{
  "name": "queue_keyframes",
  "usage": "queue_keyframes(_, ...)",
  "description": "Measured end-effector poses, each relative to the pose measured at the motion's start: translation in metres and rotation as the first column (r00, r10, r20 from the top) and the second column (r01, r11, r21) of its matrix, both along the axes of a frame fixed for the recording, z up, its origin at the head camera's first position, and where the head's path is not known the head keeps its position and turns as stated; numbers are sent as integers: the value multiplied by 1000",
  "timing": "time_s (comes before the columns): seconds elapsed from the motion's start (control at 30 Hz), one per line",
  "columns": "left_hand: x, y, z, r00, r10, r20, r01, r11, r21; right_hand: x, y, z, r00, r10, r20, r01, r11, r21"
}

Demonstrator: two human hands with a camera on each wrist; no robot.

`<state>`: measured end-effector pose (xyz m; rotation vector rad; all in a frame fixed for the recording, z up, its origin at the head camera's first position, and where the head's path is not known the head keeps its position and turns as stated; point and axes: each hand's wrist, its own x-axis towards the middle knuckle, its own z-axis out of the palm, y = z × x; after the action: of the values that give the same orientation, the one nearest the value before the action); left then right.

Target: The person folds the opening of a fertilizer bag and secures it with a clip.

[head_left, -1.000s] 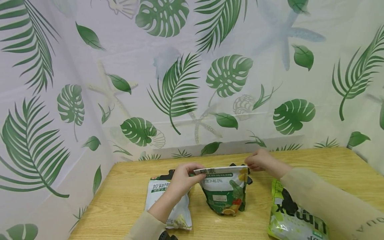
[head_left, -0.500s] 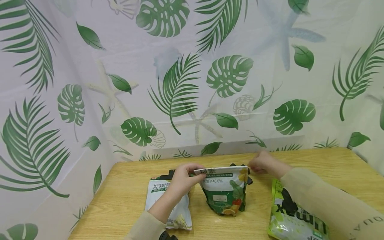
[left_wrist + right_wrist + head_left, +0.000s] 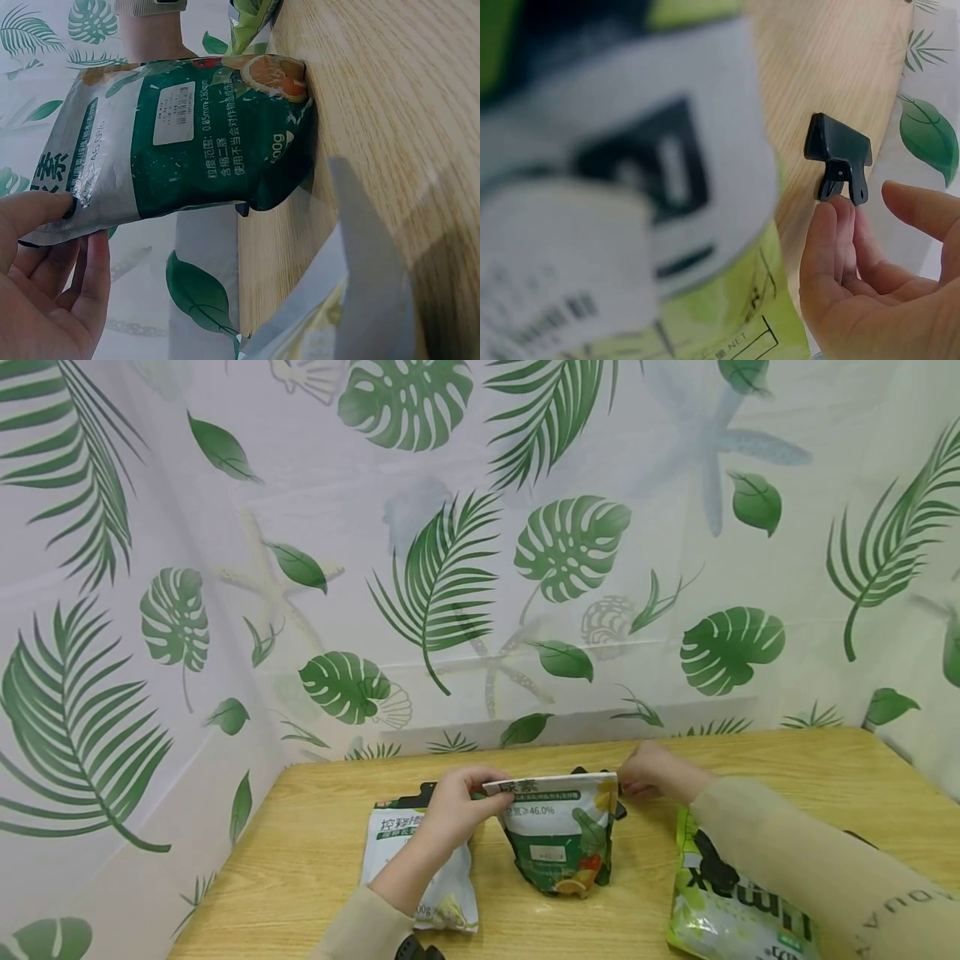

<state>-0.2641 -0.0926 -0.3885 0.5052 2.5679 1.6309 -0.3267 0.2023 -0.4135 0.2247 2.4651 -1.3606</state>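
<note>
My left hand (image 3: 461,810) pinches the top left corner of a green-and-white fertilizer bag (image 3: 558,847) between thumb and fingers. The bag stands upright on the table, and its printed front shows again in the left wrist view (image 3: 176,142). Just past its top right corner is my right hand (image 3: 660,770). In the right wrist view a black binder clip (image 3: 840,154) lies on the table by the right fingertips (image 3: 821,225). Those fingers are bent slightly at the clip's handles, while the thumb stays apart from it. From the head, the clip is partly hidden behind the bag.
A white fertilizer bag (image 3: 453,889) with a black clip on its top (image 3: 415,802) lies under the left forearm. To the right lies a lime-green bag (image 3: 735,914), bearing another black clip (image 3: 712,860) and partly covered by the right sleeve. A leaf-print cloth (image 3: 450,568) walls the table's back.
The right hand has dropped slightly and its fingers have shifted beside the bag's top right corner. The left hand and the held bag stay nearly where they were.
</note>
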Motion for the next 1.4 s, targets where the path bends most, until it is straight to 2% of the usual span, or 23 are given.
queue_keyframes(0.13, 0, 0, 0, 1000, 0, 1, 0, 1000, 5, -1, -2, -2, 1000, 2, -9, -2, 1000, 25)
queue_keyframes(0.3, -1, 1, 0, 1000, -4, 1, 4, 1000, 13, 2, -4, -3, 998, 47, -34, -44, 995, 86)
queue_keyframes(0.53, -1, 0, -1, 1000, -6, 6, 6, 1000, 20, 5, -9, -2, 993, 99, -69, -91, 990, 107)
queue_keyframes(0.9, 0, 1, 0, 1000, -4, -4, 4, 1000, 12, 3, -9, -2, 998, 34, -54, -30, 997, 72)
queue_keyframes(1.13, 1, 2, 2, 1000, -1, 9, 1, 1000, 9, 4, -9, -1, 1000, 24, -12, -22, 994, 110)
queue_keyframes(1.4, 1, 2, 2, 1000, 0, 7, 0, 1000, 10, 9, -11, 2, 999, 4, 45, -5, 1000, 13)
